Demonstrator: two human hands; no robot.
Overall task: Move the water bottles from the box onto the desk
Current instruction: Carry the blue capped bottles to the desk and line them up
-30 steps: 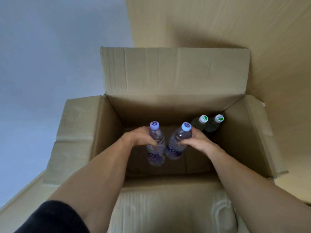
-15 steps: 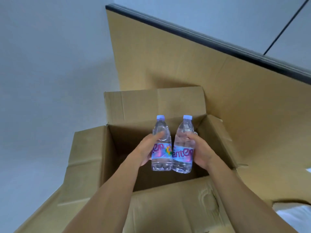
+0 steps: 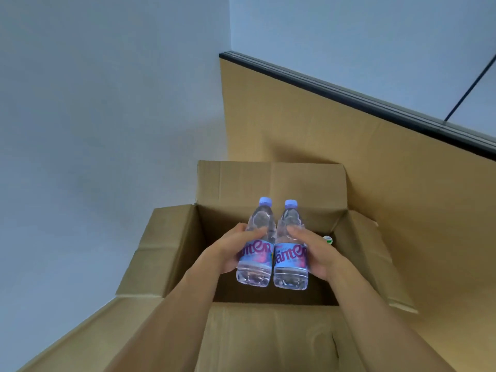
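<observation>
Cardboard fills the lower half of the view: an open box [image 3: 185, 253] with its four flaps folded outward, the far flap standing at twelve o'clock and the near flap spreading toward six; above the box opening two clear water bottles are held upright, side by side and touching along their labels. At about eleven o'clock of the pair, the left bottle [image 3: 256, 251] (lilac cap, blue and pink label with red lettering) sits in the left hand [image 3: 230, 253], whose thumb lies across the front of the bottle above the label while the fingers wrap behind it; the right bottle [image 3: 291, 253], of the same kind, is clasped by the right hand [image 3: 318, 253] in the mirror grip, thumb across the shoulder of the bottle. Both bottle bases hang clear over the dark interior of the box, neither resting on anything; at three o'clock from the right hand, deep in the box's far right corner, a white cap with a green mark [image 3: 328, 240] peeks out from another bottle, the rest of it hidden. Beyond the box, from twelve to three o'clock, rises a tan panel [image 3: 335, 130] edged with a dark strip [image 3: 349, 93]; pale wall [image 3: 107, 103] covers the nine o'clock side.
</observation>
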